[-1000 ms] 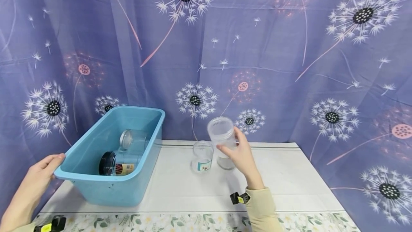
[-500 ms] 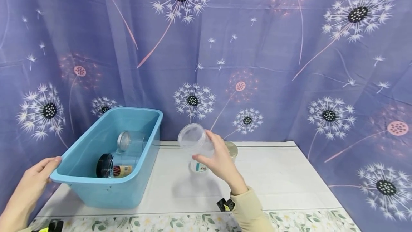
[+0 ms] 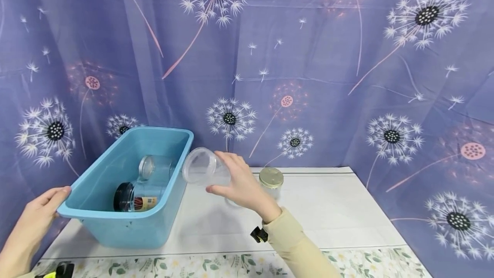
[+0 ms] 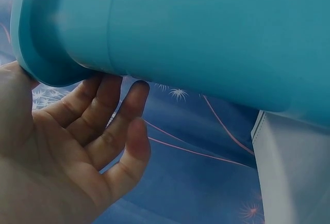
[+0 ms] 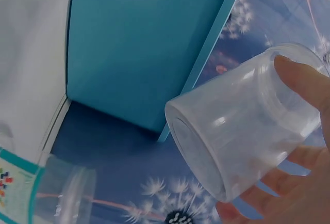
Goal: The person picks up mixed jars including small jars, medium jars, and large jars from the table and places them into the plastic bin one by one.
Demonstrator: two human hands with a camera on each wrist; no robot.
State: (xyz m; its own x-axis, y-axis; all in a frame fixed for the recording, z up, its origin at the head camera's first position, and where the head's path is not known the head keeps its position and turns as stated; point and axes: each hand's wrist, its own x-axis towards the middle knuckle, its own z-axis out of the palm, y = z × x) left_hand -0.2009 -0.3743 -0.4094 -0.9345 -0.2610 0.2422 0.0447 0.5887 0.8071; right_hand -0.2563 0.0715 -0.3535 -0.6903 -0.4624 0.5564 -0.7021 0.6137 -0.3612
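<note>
My left hand grips the near left corner of a blue plastic tub, thumb over the rim and fingers beneath it in the left wrist view. With my right hand I hold a clear plastic jar, tilted, in the air beside the tub's right wall. The right wrist view shows my thumb and fingers round this jar. Inside the tub lie a jar with a black lid and another clear jar, both on their sides.
A jar with a gold lid stands on the white table cover behind my right wrist. A labelled clear jar is mostly hidden by my right hand in the head view. A purple dandelion curtain hangs behind the table.
My right hand has carried the clear jar leftward from the table's middle to the tub's side, tilting it. The gold-lidded jar has come into view. The left hand keeps its grip on the rim.
</note>
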